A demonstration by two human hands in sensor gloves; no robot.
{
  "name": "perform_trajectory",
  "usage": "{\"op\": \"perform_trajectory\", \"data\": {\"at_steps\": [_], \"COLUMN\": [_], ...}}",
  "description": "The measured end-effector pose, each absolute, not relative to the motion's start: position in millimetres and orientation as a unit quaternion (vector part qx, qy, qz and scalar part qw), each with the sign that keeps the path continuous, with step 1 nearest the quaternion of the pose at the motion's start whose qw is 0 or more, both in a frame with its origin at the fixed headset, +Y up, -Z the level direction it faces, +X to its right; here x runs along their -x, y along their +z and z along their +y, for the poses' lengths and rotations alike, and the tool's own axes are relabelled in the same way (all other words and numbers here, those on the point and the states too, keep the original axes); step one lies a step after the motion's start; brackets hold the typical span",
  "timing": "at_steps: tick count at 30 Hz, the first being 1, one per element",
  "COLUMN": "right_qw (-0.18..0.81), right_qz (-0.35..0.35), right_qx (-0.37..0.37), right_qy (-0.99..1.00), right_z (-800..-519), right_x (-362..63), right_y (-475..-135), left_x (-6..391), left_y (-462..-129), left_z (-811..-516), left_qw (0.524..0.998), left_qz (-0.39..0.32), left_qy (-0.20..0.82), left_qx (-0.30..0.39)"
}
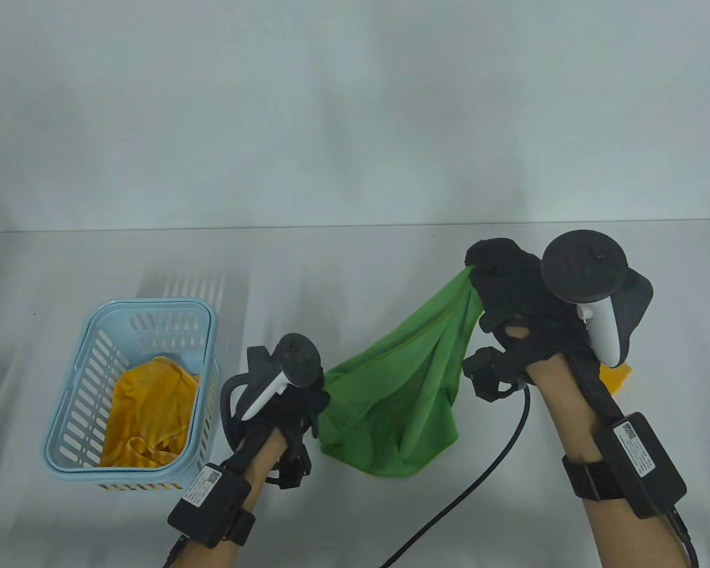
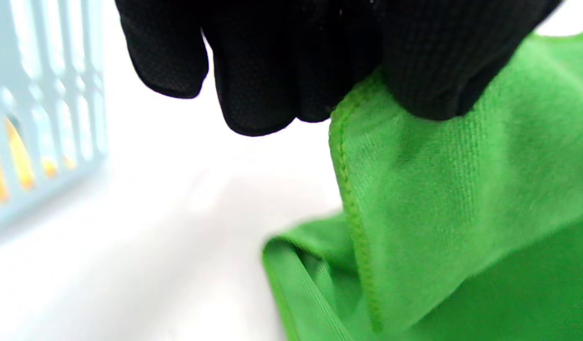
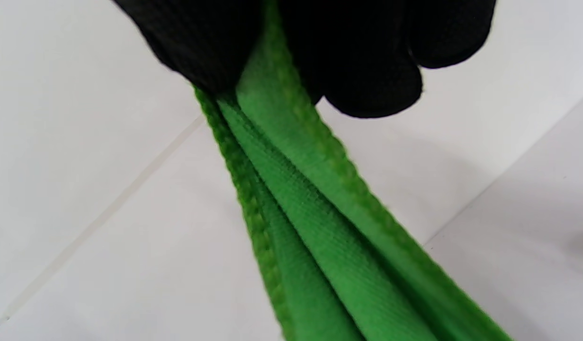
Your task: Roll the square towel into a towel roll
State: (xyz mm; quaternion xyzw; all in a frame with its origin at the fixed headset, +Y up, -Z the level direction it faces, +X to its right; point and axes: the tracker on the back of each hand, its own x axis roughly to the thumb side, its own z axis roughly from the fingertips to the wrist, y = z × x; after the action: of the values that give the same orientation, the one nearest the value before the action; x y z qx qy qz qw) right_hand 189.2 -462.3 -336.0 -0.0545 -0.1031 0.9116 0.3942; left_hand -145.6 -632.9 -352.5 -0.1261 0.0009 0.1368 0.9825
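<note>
A green square towel (image 1: 408,384) hangs slack between my two hands above the white table, its lower folds sagging toward the table. My left hand (image 1: 318,397) pinches its left corner low near the table; the left wrist view shows my fingers (image 2: 414,57) on the stitched hem of the towel (image 2: 443,199). My right hand (image 1: 479,269) grips the opposite corner higher up and farther back. In the right wrist view my fingers (image 3: 367,71) clamp the bunched towel (image 3: 310,222).
A light blue slotted basket (image 1: 77,384) stands at the left with a yellow cloth (image 1: 148,414) in it; it shows blurred in the left wrist view (image 2: 40,109). A small yellow object (image 1: 616,377) lies behind my right forearm. A black cable (image 1: 467,491) trails over the table front.
</note>
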Motion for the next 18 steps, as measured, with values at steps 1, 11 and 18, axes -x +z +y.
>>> {"op": "perform_trajectory", "data": {"at_steps": [1,11,18], "right_qw": [0.393,0.373,0.373], "right_qz": [-0.102,-0.084,-0.081], "right_qx": [0.057,0.078,0.077], "right_qy": [0.912,0.921,0.921], "right_z": [-463.9,-483.1,-483.4], "right_x": [-193.1,-236.0,-252.8], "right_y": [-335.8,-335.1,-327.5], "left_x": [150.9,204.1,227.9], "left_y": [-353.4,-351.9,-342.6], "left_z": [-624.8,-556.2,-516.8], "left_qw": [0.983,0.984,0.967], "left_qz": [0.006,0.053,0.057], "left_qy": [0.136,0.163,0.249], "left_qx": [0.119,0.045,-0.014]}}
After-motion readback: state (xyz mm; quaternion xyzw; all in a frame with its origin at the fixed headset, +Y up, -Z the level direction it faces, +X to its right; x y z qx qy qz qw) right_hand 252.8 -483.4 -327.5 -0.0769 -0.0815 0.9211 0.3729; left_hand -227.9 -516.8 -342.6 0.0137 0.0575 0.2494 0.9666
